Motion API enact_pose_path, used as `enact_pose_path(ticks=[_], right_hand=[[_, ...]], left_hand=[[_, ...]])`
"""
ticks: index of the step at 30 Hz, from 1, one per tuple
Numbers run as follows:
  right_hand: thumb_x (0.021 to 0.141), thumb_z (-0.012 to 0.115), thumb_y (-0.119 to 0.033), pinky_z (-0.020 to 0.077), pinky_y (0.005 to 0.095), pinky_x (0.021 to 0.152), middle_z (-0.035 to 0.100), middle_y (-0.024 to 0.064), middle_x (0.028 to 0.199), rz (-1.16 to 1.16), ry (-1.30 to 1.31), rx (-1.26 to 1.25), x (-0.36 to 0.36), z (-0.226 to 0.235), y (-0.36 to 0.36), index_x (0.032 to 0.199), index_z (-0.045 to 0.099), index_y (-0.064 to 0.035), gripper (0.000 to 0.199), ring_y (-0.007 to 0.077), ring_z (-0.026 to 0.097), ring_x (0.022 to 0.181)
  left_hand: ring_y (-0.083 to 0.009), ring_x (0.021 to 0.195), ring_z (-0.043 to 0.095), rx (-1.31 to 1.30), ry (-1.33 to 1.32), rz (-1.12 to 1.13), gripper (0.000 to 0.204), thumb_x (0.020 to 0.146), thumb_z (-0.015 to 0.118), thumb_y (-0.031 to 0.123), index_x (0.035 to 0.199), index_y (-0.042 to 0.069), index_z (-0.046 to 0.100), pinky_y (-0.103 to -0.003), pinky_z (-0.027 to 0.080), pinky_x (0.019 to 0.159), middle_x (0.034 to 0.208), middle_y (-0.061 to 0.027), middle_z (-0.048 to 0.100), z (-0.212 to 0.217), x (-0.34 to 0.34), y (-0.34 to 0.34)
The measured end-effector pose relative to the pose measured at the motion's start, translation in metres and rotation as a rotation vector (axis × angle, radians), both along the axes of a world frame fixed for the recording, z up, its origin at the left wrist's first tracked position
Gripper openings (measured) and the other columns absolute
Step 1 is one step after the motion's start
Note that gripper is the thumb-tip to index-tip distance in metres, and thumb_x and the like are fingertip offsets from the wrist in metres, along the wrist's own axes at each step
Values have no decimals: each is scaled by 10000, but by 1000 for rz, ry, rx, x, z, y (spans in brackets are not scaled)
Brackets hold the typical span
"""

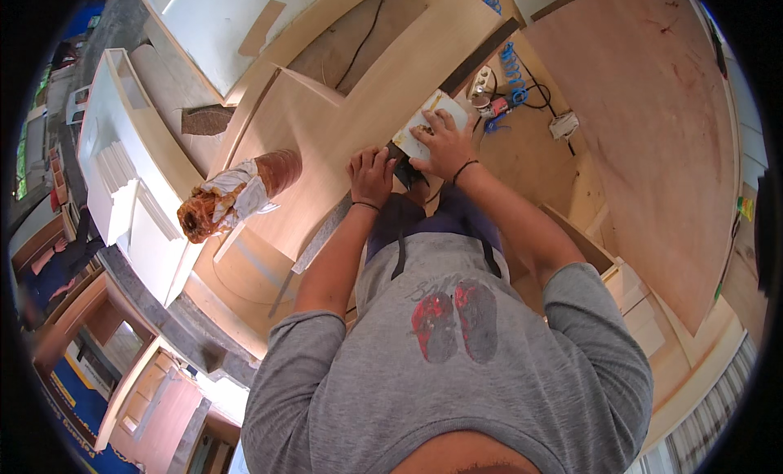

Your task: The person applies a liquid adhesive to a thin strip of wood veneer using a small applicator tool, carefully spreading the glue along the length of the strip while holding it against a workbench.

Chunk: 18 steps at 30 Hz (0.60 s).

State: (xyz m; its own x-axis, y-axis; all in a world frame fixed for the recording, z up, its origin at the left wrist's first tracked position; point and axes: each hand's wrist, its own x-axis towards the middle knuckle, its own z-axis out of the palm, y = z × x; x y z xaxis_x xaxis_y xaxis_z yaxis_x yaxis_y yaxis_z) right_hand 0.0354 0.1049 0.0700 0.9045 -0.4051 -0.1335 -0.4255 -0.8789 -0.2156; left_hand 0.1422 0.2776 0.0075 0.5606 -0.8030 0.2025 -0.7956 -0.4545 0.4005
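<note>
My left hand (371,176) has its fingers curled at the dark near edge of a pale wooden board (408,62). Just right of it, my right hand (447,144) lies with fingers spread over a small white panel (412,140) that has yellowish marks. A small brownish bit shows by the right fingertips, too small to name. Left of my hands, on a light wood panel (306,132), lies a brown cylindrical container (277,171) wrapped in torn white paper and crusted with orange-brown residue at one end.
A red and dark power tool (493,108) lies beside a power strip (481,83) and a coiled blue hose (512,66). A large wooden panel (644,123) stands on the right. White strips (126,201) are stacked at left. Another person (61,262) is at the far left.
</note>
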Motion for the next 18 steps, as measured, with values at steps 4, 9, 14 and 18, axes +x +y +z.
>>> enact_pose_path(ticks=[4, 9, 14, 18], right_hand=[[680, 677, -552, 165, 764, 969, 437, 56, 1411, -16, 119, 21, 2, 15, -4, 1210, 622, -277, 599, 269, 335, 1343], [687, 674, -552, 168, 778, 951, 445, 63, 1409, -55, 228, 61, -13, 35, -8, 1177, 649, -258, 572, 266, 327, 1349], [695, 711, -506, 314, 608, 990, 534, 103, 1318, -200, 15, 279, -35, 60, -9, 1143, 680, -186, 551, 303, 445, 1253], [749, 767, -316, 442, 307, 949, 632, 140, 1151, -426, -423, 873, -58, 21, -22, 1161, 667, -85, 483, 252, 586, 1075]], left_hand=[[-270, 1043, 475, -34, 13, 4, 243, 856, 625, 294, 1056, 155, 631, -434, 346, 896, 1050, -43, 550, -1, -1, 0], [-280, 1027, 478, -33, -11, 8, 245, 845, 643, 297, 1052, 168, 625, -440, 357, 873, 1066, -52, 554, -9, -1, -1], [-274, 1019, 501, -43, -16, 7, 319, 836, 649, 362, 1090, 170, 625, -444, 358, 876, 1065, -54, 560, 2, -1, 4], [-241, 1073, 493, 33, -38, 46, 384, 842, 616, 447, 1106, 171, 646, -433, 321, 938, 1088, -40, 564, 20, 3, 23]])
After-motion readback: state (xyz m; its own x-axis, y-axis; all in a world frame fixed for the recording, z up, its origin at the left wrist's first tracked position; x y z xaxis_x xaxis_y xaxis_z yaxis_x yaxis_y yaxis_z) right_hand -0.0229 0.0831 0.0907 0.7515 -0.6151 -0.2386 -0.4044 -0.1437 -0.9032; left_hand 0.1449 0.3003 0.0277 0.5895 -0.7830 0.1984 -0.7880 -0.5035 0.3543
